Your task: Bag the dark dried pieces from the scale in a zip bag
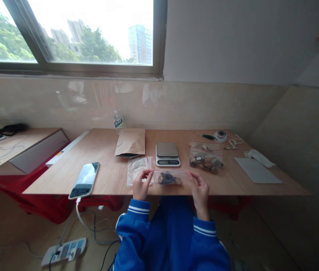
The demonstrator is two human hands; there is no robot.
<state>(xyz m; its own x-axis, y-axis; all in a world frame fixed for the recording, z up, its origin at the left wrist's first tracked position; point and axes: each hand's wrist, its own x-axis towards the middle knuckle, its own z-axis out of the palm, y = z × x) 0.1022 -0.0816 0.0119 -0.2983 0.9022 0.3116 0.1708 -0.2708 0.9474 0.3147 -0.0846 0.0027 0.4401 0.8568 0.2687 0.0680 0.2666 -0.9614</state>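
Both my hands hold a small clear zip bag (169, 177) with dark pieces inside, at the near edge of the wooden table (111, 177). My left hand (142, 186) pinches its left end, my right hand (199, 190) grips its right end. Under the left hand lie empty clear bags (137, 167). Just behind stands a digital kitchen scale (167, 154). To its right lies a larger clear bag of brown and dark pieces (206, 160). A brown paper pouch (130, 143) lies left of the scale.
A phone (84, 180) on a charging cable lies at the table's left; a power strip (65, 251) is on the floor. At the back are a water bottle (118, 122), a screwdriver (206, 136) and a tape roll (221, 135). White paper (257, 170) lies right. A second desk (12, 145) stands left.
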